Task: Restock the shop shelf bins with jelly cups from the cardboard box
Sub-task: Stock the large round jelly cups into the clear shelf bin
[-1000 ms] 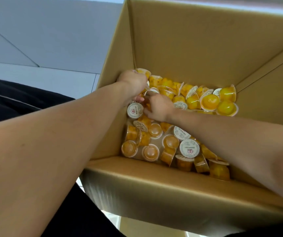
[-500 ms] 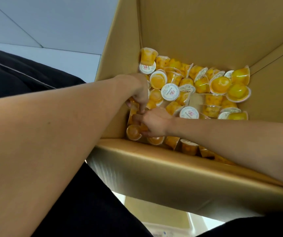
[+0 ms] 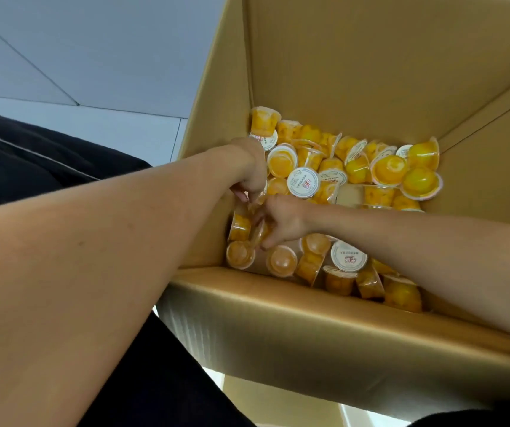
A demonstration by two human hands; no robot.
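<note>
Both my hands moved nearer box's near-left corner; left hand (image 3: 252,177) and right hand (image 3: 279,221) fingers grasping jelly cups (image 3: 303,182) inside cardboard box (image 3: 278,315); gathering continues.

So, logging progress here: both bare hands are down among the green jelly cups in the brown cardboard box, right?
Not quite: the head view shows the jelly cups are orange-yellow, not green. Both the left hand and right hand are indeed down among them in the brown cardboard box.

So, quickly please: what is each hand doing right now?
Left hand: fingers curled among the small orange plastic jelly cups; hold cannot be told.
Right hand: the same.
</note>
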